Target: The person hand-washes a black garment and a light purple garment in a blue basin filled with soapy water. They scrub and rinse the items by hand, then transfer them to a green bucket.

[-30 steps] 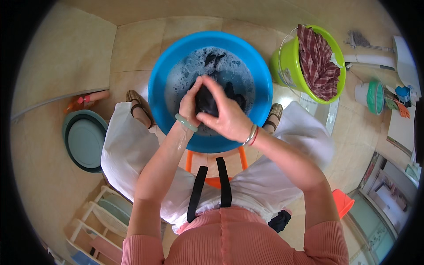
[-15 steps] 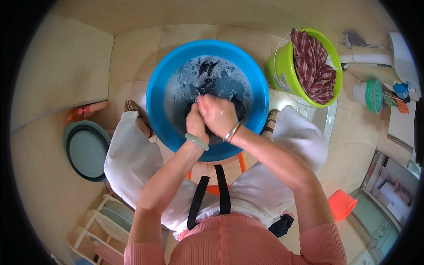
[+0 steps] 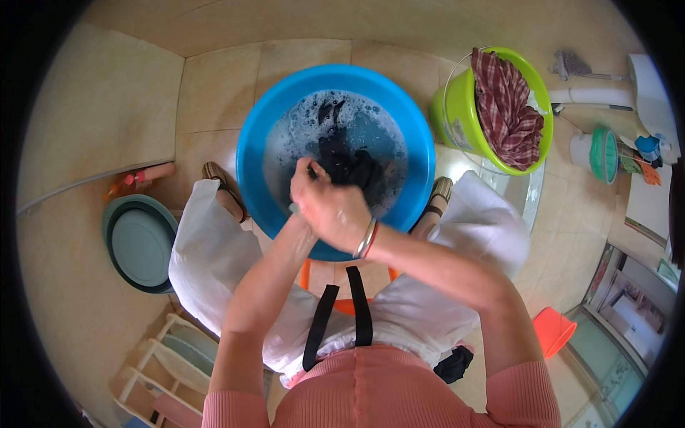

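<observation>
A wide blue basin (image 3: 250, 153) of sudsy grey water stands on the floor between my feet. Black wet cloth (image 3: 364, 171) lies bunched in the water, with part of it breaking the surface farther back. My left hand (image 3: 302, 177) is closed at the near left part of the water, and a bit of dark cloth shows at its fingers. Across it lies my right hand (image 3: 335, 214), closed and slightly blurred, pressed against the left hand and its wrist. Its fingertips are partly hidden. A green bangle circles my left wrist and a silvery one my right.
A lime green bucket (image 3: 449, 118) holding a red checked cloth (image 3: 506, 114) stands right of the basin. At left are grey-green basins (image 3: 143, 246) and a slatted rack (image 3: 168, 364). An orange-red container (image 3: 553, 332) sits at lower right. My legs flank the basin.
Both hands have moved left and nearer to me, the right sliding over the left toward its wrist. More of the black cloth now shows in the water.
</observation>
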The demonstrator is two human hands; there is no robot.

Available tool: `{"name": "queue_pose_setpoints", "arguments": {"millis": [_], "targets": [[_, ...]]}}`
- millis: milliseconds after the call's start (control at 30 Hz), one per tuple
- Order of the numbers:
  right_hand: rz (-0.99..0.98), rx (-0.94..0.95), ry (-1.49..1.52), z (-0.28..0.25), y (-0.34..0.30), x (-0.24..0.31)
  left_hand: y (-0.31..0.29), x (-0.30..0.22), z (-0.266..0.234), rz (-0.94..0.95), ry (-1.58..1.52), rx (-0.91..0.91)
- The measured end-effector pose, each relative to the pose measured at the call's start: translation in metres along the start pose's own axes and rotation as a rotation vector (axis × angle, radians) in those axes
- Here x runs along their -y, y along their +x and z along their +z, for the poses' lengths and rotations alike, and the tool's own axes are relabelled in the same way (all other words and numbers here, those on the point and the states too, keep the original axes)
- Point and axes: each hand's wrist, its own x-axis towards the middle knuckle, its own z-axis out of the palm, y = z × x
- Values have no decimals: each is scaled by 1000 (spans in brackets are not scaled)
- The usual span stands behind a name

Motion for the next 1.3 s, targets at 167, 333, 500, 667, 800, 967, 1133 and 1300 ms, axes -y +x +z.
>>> {"name": "queue_pose_setpoints", "arguments": {"millis": [167,333,500,667,800,967,1133,1300], "targets": [[358,86,-194,-17,3,-91,-43,-119,104,-614,-495,-377],[670,-169,228,-19,1,-101,-52,-117,83,-459,-152,-284],[623,-217,908,-61,-2,-70,-66,-83,66,-357,7,44],[505,-20,967,-81,-17,-31,-62,-77,59,-542,-57,-86],[269,92,741,-89,-25,-19,-41,-67,45,-469,-36,-179],[-195,251,580,-84,-18,1,-21,-55,36,-106,296,35],[-324,371,534,-78,-29,11,-5,-42,30,162,545,393],[-355,407,464,-78,-33,8,-2,-52,37,-121,392,573]]}}
